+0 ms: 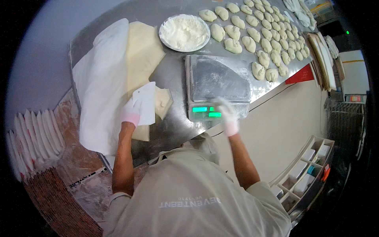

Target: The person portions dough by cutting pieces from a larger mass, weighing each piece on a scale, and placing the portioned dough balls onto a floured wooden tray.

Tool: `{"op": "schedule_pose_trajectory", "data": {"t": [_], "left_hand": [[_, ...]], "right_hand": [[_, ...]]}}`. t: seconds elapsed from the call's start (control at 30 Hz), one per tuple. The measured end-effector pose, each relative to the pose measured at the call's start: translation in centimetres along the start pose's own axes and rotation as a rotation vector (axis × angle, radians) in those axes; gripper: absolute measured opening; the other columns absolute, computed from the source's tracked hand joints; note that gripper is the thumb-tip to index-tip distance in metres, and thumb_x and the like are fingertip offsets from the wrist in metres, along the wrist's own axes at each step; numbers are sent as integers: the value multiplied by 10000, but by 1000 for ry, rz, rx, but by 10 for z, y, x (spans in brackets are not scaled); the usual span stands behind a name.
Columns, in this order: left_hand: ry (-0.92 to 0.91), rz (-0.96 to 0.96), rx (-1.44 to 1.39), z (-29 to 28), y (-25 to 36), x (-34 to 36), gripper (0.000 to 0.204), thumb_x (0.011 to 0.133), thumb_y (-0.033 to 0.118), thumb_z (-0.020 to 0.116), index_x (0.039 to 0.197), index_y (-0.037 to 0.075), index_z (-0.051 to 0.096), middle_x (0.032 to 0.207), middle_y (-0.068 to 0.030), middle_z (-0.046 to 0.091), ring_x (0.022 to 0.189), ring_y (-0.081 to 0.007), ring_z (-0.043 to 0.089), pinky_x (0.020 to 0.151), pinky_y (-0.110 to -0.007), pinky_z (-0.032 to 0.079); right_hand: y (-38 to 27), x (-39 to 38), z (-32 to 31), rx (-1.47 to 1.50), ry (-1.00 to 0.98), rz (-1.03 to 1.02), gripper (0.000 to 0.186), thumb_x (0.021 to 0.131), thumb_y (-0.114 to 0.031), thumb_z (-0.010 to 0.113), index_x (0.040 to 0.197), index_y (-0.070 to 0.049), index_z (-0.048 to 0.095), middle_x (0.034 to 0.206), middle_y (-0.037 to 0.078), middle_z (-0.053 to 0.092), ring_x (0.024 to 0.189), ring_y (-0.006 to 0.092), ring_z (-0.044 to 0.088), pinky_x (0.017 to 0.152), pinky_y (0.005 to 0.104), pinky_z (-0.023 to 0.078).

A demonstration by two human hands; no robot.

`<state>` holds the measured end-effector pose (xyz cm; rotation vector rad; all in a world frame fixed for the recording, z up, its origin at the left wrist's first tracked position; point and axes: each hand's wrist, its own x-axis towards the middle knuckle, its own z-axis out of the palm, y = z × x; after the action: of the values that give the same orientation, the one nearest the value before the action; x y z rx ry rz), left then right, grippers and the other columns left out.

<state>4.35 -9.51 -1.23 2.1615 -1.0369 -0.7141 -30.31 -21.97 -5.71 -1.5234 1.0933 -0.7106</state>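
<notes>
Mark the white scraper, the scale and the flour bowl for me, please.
white scraper (145,103), head view, middle of its flat blade, held in the left hand (130,112).
scale (217,81), head view, centre of its floured metal platform.
flour bowl (165,40), head view, its left rim.

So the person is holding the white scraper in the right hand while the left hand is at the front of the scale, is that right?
Not quite: the hands are swapped. The head view shows the left hand holding the white scraper over the dough, while the right hand is at the front of the scale.
</notes>
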Motion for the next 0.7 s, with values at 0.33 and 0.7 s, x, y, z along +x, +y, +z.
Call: {"op": "schedule_pose_trajectory", "data": {"t": [0.33, 0.7], "left_hand": [[-234, -129, 496, 36, 2, 70, 447, 908, 409, 373, 1164, 95, 562, 1151, -171, 585, 1080, -342, 542, 904, -418, 424], [-118, 139, 54, 79, -80, -1, 335, 879, 291, 497, 1064, 38, 615, 975, -207, 625, 928, -352, 591, 821, -412, 458]], "right_hand": [[61, 31, 189, 233, -229, 273, 683, 814, -129, 583, 1373, 67, 243, 1267, 246, 475, 1186, 242, 471, 986, 309, 369], [16, 24, 190, -85, 22, 71, 650, 705, -103, 650, 1290, 36, 403, 1189, 167, 541, 1074, 257, 542, 930, 328, 421]]}}
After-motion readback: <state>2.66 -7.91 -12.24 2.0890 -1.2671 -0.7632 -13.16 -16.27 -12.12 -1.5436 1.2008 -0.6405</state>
